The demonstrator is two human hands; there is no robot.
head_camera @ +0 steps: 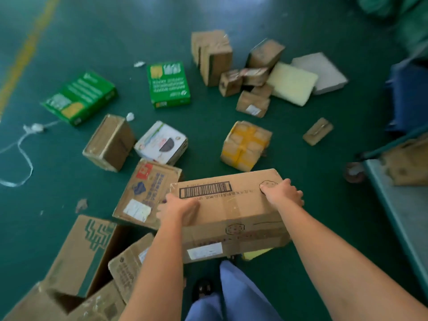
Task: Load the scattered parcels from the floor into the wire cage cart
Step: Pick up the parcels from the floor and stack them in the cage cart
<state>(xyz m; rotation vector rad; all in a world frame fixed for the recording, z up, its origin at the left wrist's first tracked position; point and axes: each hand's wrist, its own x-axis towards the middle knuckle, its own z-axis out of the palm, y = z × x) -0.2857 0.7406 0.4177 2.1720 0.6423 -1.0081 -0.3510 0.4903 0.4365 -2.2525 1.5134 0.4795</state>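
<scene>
Floor: dark green, with a yellow painted line running along the upper left and parcels scattered over most of it.
Cart: only a teal-framed edge and pale deck show at the right side; a brown box sits on it near the top of that edge.
Held carton: a long brown cardboard box with a printed barcode on its top face and a white label on the near side, lifted clear of the floor in front of the person, left of the cart edge.
Left hand: the grip is clamped on the carton's left end, fingers curled round the edge.
Right hand: the grip is clamped on the carton's far right corner, fingers wrapped over the edge.
Near cartons: a heap of large brown boxes at lower left, one with green print, leaning on each other.
Red-badge carton: flat on the floor just beyond the heap, partly behind the left hand.
Green boxes: two of them lie well apart from the cart, at upper left and centre.
Yellow-taped parcel: on the floor just beyond the held carton.
White printed box: beside a plain brown box at centre left.
Far cluster: several small brown boxes piled together, touching a pale yellow padded bag and a grey one.
Small flat parcel: lies alone, near the cart.
White strap: looped on the floor at the left edge.
</scene>
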